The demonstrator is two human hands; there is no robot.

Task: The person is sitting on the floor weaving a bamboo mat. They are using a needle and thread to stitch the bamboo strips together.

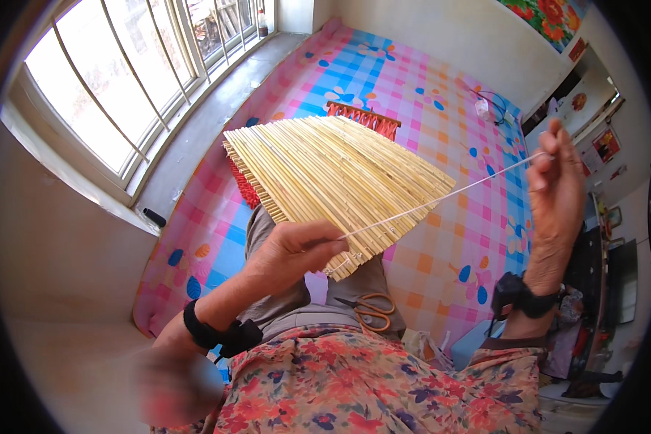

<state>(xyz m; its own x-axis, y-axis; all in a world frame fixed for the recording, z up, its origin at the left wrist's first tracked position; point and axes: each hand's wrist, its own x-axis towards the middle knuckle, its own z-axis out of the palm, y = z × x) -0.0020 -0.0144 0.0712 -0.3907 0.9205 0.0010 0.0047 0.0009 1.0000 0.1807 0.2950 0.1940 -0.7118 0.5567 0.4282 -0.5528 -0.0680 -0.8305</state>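
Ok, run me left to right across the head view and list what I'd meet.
Black cylinder by the window wall → mat of thin sticks → pale plug-like object → right hand → red hanging on the wall.

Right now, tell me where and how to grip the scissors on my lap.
Take the scissors by their tan looped handles, probably from above and your right: they lie on the grey trousers with uncovered loops toward your right and dark blades pointing left.
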